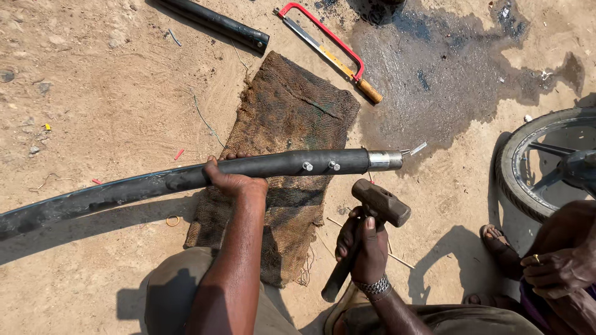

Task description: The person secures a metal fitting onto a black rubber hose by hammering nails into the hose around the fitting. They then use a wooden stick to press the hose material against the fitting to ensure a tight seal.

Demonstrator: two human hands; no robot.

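Black hose [124, 189], thick and long, runs from the left edge of the frame across the centre, lifted off the ground; its right end carries a black sleeve with two bolts [320, 165] and a bright metal fitting [385, 160] just right of centre, a thin wire or blade tip poking out beyond it. Sandy dirt ground [99, 93] fills the frame. Dark wet patch [434, 74] spreads over the upper right. Brown burlap sack [285, 161] lies flat in the centre, under the hose. Motorcycle wheel [540, 161] with tyre and spokes sits at the right edge. Second black pipe [217, 23] lies at the top, left of centre. Hacksaw [329, 46] with red frame and wooden handle lies at top centre, beside the wet patch. Another person's hand [555, 270] with a ring, and a sandalled foot [500, 245], show at lower right. Left hand [233, 180] is wrapped closed over the hose, left of the bolted sleeve, fingers curled over the top. Right hand [366, 245], a metal watch band at the wrist, is closed in a fist round the dark handle of a hammer [372, 214]; the hammer's rusty head sits just below the hose's fitted end, apart from it. Small scraps lie about: a rubber ring [172, 220] at lower left, a red sliver [179, 154] further up.
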